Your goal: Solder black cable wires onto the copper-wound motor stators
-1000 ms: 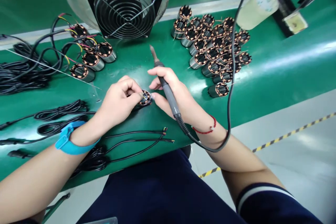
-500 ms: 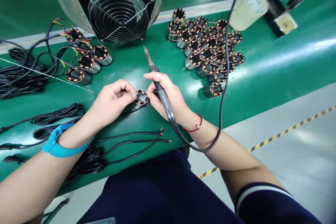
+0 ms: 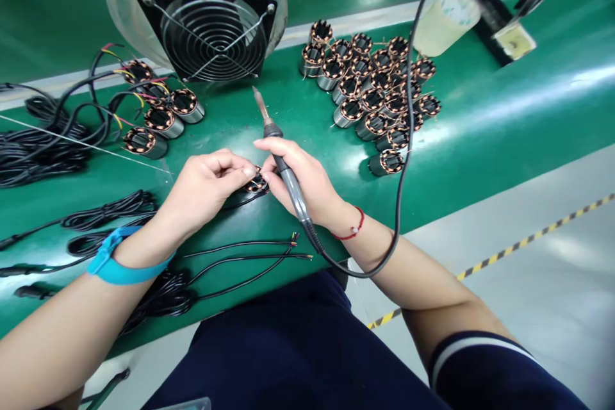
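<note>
A motor stator (image 3: pixel 256 187) with copper windings stands on the green bench between my hands, partly covered by fingers. My left hand (image 3: pixel 211 182) is closed in a pinch over its top left edge; what the fingertips grip is too small to make out. Within my right hand (image 3: pixel 307 182) lies a soldering iron (image 3: pixel 292 189), its tip pointing up and away toward the fan. The thumb and fingertips of that hand also reach the stator's right side. A black cable (image 3: pixel 245 202) runs from the stator leftward under my left hand.
A black fan (image 3: pixel 218 38) stands behind the hands. Several wound stators (image 3: pixel 372 99) are grouped at right, and several with cables attached (image 3: pixel 163 118) at left. Coiled black cables (image 3: pixel 108 208) lie nearby. The iron's cord (image 3: pixel 408 109) crosses the right side, near a pale bottle (image 3: pixel 444 22) and an iron stand (image 3: pixel 509 32).
My left fingertips have moved slightly right and over the stator, covering more of it. My right hand keeps the soldering iron. The whole view has shifted a little.
</note>
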`<act>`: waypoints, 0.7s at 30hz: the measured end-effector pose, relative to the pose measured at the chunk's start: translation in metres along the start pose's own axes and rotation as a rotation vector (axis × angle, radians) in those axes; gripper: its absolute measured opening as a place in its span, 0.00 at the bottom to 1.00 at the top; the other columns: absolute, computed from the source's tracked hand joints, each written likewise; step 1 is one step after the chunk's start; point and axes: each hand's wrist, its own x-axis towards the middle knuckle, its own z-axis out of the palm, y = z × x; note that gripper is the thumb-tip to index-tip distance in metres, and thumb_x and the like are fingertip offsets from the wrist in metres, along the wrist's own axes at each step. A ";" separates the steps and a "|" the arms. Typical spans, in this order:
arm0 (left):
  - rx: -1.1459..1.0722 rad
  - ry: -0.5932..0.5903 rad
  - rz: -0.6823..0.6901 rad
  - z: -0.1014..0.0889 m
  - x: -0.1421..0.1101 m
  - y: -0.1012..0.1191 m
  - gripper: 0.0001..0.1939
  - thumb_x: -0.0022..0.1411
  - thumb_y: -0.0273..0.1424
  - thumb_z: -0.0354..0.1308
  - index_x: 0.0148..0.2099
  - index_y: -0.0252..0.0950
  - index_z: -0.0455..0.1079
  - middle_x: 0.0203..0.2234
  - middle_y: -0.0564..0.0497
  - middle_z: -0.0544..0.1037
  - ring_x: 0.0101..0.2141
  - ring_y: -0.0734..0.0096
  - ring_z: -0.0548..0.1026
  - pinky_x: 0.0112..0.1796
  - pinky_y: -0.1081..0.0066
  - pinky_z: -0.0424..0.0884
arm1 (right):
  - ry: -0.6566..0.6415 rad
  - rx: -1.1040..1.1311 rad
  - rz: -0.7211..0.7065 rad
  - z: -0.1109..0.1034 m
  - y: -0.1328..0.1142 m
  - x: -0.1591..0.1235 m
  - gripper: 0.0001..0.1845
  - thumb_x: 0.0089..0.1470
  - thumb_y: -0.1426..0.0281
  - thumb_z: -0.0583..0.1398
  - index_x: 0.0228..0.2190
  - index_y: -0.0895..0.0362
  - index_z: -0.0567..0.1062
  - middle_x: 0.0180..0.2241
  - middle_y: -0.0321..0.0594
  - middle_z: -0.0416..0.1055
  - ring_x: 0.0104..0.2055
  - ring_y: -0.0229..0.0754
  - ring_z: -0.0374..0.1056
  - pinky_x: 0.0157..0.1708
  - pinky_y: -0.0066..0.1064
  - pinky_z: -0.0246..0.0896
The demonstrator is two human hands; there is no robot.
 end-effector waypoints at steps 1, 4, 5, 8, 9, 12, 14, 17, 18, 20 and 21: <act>0.002 -0.011 -0.003 -0.001 0.000 0.001 0.08 0.55 0.36 0.62 0.32 0.36 0.75 0.27 0.53 0.76 0.29 0.71 0.70 0.33 0.71 0.67 | -0.003 0.004 0.015 -0.001 0.000 0.000 0.21 0.57 0.75 0.54 0.53 0.52 0.63 0.40 0.34 0.73 0.41 0.36 0.72 0.46 0.33 0.70; -0.022 -0.073 -0.024 -0.005 0.000 0.003 0.08 0.56 0.36 0.60 0.32 0.36 0.72 0.25 0.53 0.74 0.27 0.72 0.69 0.31 0.72 0.66 | 0.031 0.003 0.046 -0.006 -0.003 0.000 0.24 0.54 0.76 0.54 0.53 0.52 0.62 0.38 0.34 0.72 0.41 0.36 0.72 0.45 0.31 0.69; -0.027 -0.097 -0.023 -0.006 0.001 0.004 0.07 0.56 0.36 0.59 0.31 0.37 0.71 0.24 0.54 0.73 0.27 0.72 0.68 0.30 0.72 0.65 | 0.049 -0.005 0.041 -0.007 -0.005 0.000 0.25 0.54 0.76 0.55 0.53 0.52 0.62 0.39 0.35 0.72 0.41 0.37 0.72 0.45 0.32 0.69; -0.036 -0.131 -0.003 -0.010 0.002 0.004 0.05 0.53 0.33 0.60 0.30 0.36 0.70 0.24 0.54 0.72 0.27 0.72 0.68 0.31 0.71 0.66 | 0.052 -0.054 -0.026 -0.008 -0.009 -0.002 0.24 0.53 0.75 0.55 0.52 0.53 0.63 0.42 0.37 0.73 0.40 0.39 0.71 0.44 0.34 0.68; -0.049 -0.127 0.009 -0.010 0.003 0.004 0.06 0.52 0.32 0.60 0.31 0.36 0.69 0.25 0.54 0.71 0.28 0.72 0.68 0.31 0.71 0.66 | 0.020 -0.082 -0.047 -0.007 -0.009 -0.002 0.24 0.53 0.75 0.56 0.52 0.54 0.63 0.42 0.38 0.73 0.39 0.39 0.71 0.44 0.35 0.67; -0.062 -0.086 0.086 -0.010 0.003 0.001 0.07 0.50 0.31 0.61 0.32 0.37 0.67 0.26 0.54 0.70 0.29 0.72 0.69 0.33 0.71 0.67 | -0.058 -0.182 -0.063 -0.002 -0.009 -0.004 0.24 0.54 0.74 0.54 0.53 0.53 0.62 0.39 0.38 0.73 0.39 0.41 0.70 0.44 0.38 0.66; 0.029 -0.046 0.196 -0.011 0.003 -0.001 0.06 0.52 0.30 0.60 0.32 0.37 0.67 0.27 0.54 0.69 0.30 0.72 0.68 0.34 0.70 0.67 | -0.039 -0.207 -0.051 0.001 -0.007 -0.005 0.23 0.57 0.75 0.53 0.54 0.52 0.62 0.40 0.38 0.73 0.41 0.42 0.69 0.44 0.38 0.66; 0.264 0.006 0.367 -0.013 0.001 -0.004 0.01 0.56 0.29 0.59 0.33 0.38 0.71 0.29 0.52 0.69 0.32 0.71 0.68 0.34 0.70 0.65 | 0.024 -0.153 -0.049 0.003 -0.005 -0.005 0.22 0.58 0.76 0.51 0.54 0.52 0.61 0.44 0.38 0.73 0.43 0.40 0.70 0.46 0.37 0.66; 0.321 0.019 0.405 -0.013 0.000 -0.005 0.02 0.57 0.29 0.59 0.34 0.39 0.72 0.29 0.52 0.70 0.32 0.70 0.68 0.34 0.70 0.65 | 0.032 -0.133 -0.050 0.003 -0.005 -0.005 0.22 0.58 0.76 0.51 0.54 0.51 0.61 0.44 0.38 0.73 0.43 0.39 0.70 0.47 0.36 0.66; 0.379 0.040 0.442 -0.014 -0.002 -0.006 0.03 0.58 0.28 0.59 0.35 0.40 0.74 0.30 0.52 0.71 0.32 0.70 0.68 0.33 0.71 0.64 | 0.034 -0.115 -0.056 0.002 -0.006 -0.004 0.20 0.59 0.75 0.52 0.53 0.52 0.62 0.43 0.36 0.73 0.43 0.39 0.71 0.47 0.35 0.67; 0.388 0.050 0.453 -0.013 -0.002 -0.006 0.04 0.59 0.28 0.59 0.36 0.40 0.75 0.29 0.52 0.71 0.31 0.71 0.68 0.33 0.71 0.64 | 0.033 -0.111 -0.060 0.001 -0.006 -0.004 0.20 0.59 0.74 0.53 0.52 0.52 0.62 0.41 0.36 0.74 0.42 0.38 0.71 0.47 0.35 0.67</act>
